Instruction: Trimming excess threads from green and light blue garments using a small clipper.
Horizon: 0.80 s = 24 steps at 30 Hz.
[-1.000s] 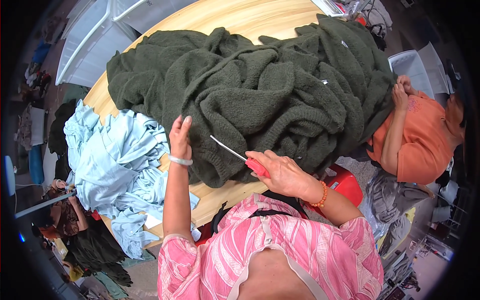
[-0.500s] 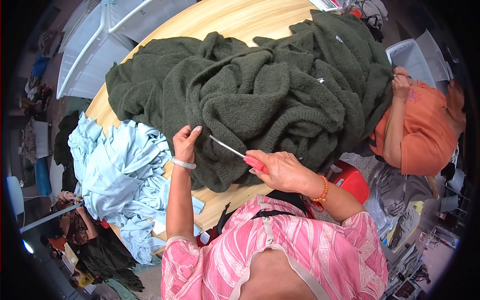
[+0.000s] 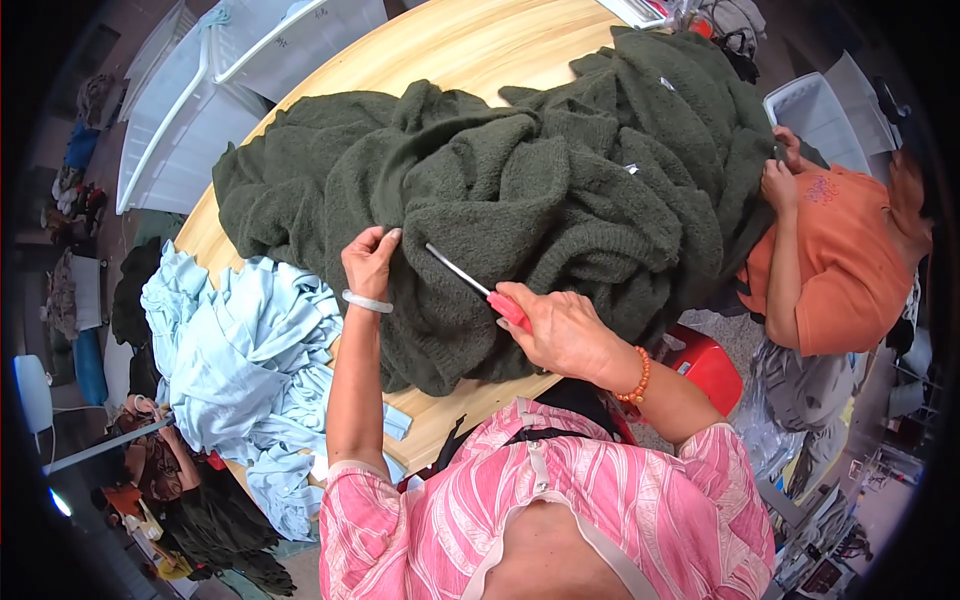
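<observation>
Dark green knit fabric (image 3: pixel 480 240) lies in a thick, folded heap before me. My right hand (image 3: pixel 565 330) is closed round the red handle of a tool (image 3: pixel 462 268) with a thin, straight metal shaft. Its shaft points up and left over the knit, with the tip a short way right of my other hand. My left hand (image 3: pixel 370 265) is closed in a pinch at the heap's near left part, thumb against forefinger. Whatever lies between those fingertips is too small to make out. Nearest that forearm is a pile of pale blue fabric (image 3: pixel 245 345).
Everything rests on a round wooden table (image 3: pixel 400 60). White plastic bins (image 3: pixel 165 130) stand beyond its far left edge. At the right, a person in an orange top (image 3: pixel 845 255) has both hands at the green knit's edge. A red stool (image 3: pixel 705 370) stands near my right elbow.
My left hand and the tool's tip have shifted slightly away from me over the knit. At the right, the co-worker's hands have moved apart and to the left.
</observation>
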Motion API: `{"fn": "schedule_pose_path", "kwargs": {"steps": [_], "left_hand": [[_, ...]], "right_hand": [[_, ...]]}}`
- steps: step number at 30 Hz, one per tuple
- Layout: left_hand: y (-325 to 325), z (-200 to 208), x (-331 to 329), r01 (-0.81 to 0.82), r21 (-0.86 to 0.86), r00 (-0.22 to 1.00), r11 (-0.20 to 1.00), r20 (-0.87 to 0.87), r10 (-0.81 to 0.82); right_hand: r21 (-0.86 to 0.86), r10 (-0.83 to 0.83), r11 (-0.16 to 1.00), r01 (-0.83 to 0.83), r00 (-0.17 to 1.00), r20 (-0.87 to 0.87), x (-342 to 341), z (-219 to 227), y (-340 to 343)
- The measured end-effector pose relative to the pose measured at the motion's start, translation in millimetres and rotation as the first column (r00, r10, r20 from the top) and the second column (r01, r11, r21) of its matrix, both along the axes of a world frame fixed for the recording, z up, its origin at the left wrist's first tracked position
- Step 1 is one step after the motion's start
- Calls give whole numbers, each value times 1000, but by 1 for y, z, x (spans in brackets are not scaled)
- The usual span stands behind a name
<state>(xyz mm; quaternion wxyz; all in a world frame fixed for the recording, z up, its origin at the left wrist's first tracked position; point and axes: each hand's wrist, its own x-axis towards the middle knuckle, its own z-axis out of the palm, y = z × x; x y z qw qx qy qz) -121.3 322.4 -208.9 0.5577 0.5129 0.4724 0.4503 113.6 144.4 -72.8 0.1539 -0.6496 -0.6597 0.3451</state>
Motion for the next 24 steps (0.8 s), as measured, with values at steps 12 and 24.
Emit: {"fn": "schedule_pose_path", "kwargs": {"steps": [12,24], "left_hand": [[-42,1,0,12,-163,993,987,118,8],[-60,3,-2,26,-283,960,959,274,55]], "right_hand": [[-126,92,987,-95,995,-33,-2,0,-14],[-213,85,972,-94,995,-52,0,3,-26]]}}
